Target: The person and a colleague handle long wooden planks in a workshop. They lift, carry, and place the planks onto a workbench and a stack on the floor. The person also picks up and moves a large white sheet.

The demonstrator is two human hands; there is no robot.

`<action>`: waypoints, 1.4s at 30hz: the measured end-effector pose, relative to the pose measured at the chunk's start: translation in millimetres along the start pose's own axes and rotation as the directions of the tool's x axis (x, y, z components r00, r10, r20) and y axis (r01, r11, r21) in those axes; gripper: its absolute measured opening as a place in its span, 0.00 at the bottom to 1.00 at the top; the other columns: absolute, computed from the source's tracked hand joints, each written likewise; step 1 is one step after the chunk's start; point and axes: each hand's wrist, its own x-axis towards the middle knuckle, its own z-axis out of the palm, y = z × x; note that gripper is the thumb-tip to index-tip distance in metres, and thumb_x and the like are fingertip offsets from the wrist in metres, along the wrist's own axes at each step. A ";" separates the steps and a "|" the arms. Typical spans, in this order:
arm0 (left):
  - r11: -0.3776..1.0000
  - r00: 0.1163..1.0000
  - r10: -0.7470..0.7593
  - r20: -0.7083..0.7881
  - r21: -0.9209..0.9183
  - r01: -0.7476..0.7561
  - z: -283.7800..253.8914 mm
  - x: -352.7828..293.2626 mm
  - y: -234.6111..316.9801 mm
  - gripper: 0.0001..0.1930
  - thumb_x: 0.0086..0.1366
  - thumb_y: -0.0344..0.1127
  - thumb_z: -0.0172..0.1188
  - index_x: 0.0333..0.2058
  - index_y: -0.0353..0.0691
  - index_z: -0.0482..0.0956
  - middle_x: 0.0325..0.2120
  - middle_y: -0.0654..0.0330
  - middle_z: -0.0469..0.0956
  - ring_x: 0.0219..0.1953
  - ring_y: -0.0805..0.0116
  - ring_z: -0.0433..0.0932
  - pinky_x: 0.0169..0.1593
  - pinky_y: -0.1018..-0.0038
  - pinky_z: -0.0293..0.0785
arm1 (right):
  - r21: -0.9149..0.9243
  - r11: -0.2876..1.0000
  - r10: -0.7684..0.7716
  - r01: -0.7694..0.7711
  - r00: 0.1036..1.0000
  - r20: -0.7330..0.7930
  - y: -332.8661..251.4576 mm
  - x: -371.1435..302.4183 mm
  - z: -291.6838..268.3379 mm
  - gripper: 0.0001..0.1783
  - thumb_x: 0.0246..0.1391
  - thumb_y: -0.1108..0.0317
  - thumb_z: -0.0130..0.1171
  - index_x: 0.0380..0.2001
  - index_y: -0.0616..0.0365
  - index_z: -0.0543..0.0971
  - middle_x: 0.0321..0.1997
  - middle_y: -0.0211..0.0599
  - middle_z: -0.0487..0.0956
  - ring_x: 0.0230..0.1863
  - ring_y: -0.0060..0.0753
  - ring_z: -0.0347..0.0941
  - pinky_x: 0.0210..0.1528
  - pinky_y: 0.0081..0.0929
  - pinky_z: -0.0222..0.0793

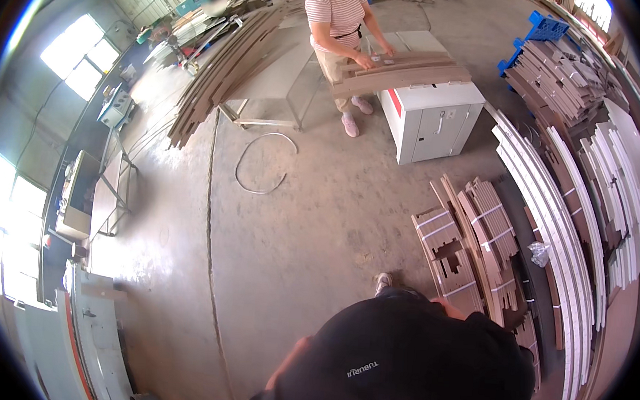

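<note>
My torso in a black shirt (413, 352) fills the lower middle of the view. Past the shirt's left side shows a strip of skin of my left arm or hand (288, 363); its fingers are hidden. A small patch of my right hand or forearm (449, 308) shows at the shirt's far edge, its fingers also out of sight. It appears nearest to the strapped bundles of brown strips (442, 237) on the floor to the right. Whether either hand holds anything cannot be seen. One shoe (383, 281) of mine stands on the concrete floor.
Ahead, another person (338, 18) handles brown boards (408, 73) on a white machine cabinet (438, 126). Long brown strips (218, 73) lie across a table at the left. A hose loop (238, 166) lies on the floor. White curved strips (552, 236) and a blue pallet (543, 27) stand right.
</note>
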 end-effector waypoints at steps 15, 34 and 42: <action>0.967 0.996 -0.089 0.003 -0.238 0.087 -280.1 289.3 -4.3 0.12 0.65 0.36 0.58 0.46 0.46 0.81 0.46 0.57 0.82 0.47 0.58 0.82 0.48 0.60 0.80 | 0.268 0.737 0.656 -0.620 0.752 -0.064 -73.0 573.0 -58.2 0.16 0.59 0.54 0.59 0.29 0.55 0.84 0.28 0.29 0.85 0.25 0.21 0.79 0.29 0.25 0.73; 0.796 0.933 -0.297 -0.201 -0.592 0.126 -732.0 670.1 34.2 0.21 0.64 0.46 0.57 0.48 0.38 0.82 0.34 0.51 0.86 0.37 0.61 0.86 0.46 0.65 0.79 | -0.269 0.865 0.498 -0.424 0.794 0.348 26.4 884.2 -26.6 0.16 0.60 0.55 0.60 0.39 0.57 0.82 0.36 0.34 0.84 0.37 0.36 0.81 0.39 0.37 0.76; 0.900 0.972 -0.195 -0.132 -0.417 0.125 -782.0 724.1 90.8 0.20 0.65 0.47 0.56 0.49 0.44 0.83 0.49 0.56 0.83 0.54 0.56 0.79 0.58 0.64 0.73 | 0.344 0.715 0.620 -0.609 0.779 0.092 -125.2 1153.9 -72.5 0.15 0.65 0.55 0.58 0.42 0.55 0.81 0.40 0.29 0.85 0.37 0.19 0.80 0.34 0.21 0.73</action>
